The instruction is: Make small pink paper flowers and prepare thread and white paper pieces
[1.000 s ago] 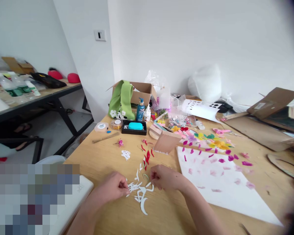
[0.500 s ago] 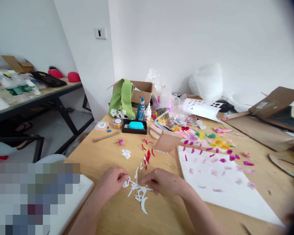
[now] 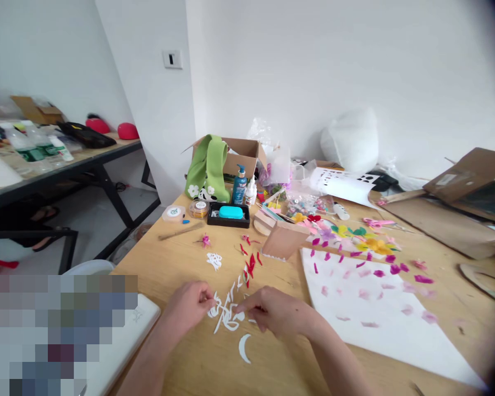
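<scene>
Thin white cut-out pieces point(image 3: 226, 316) lie in a loose heap on the table between my hands. My left hand point(image 3: 192, 302) is at the heap's left edge, its thumb and fingers pressed together; whatever they may hold is hidden. From the right, my right hand point(image 3: 274, 311) reaches in with its index finger stretched onto the pieces and its other fingers curled under. A white crescent point(image 3: 244, 349) lies apart, below the heap. Behind it are red slivers point(image 3: 251, 265) and a smaller white clump point(image 3: 214, 261).
A white sheet point(image 3: 350, 308) with pink and magenta scraps covers the right side. Felt flowers point(image 3: 373, 246), a wooden block point(image 3: 284, 240), a black tray point(image 3: 228, 222), a pump bottle point(image 3: 239, 186) and a green bag point(image 3: 210, 170) stand farther back. A white box point(image 3: 142, 324) sits left.
The white pieces have been drawn together up and left, into a tighter heap, leaving the crescent by itself. My hands have hardly moved. The view has shifted slightly.
</scene>
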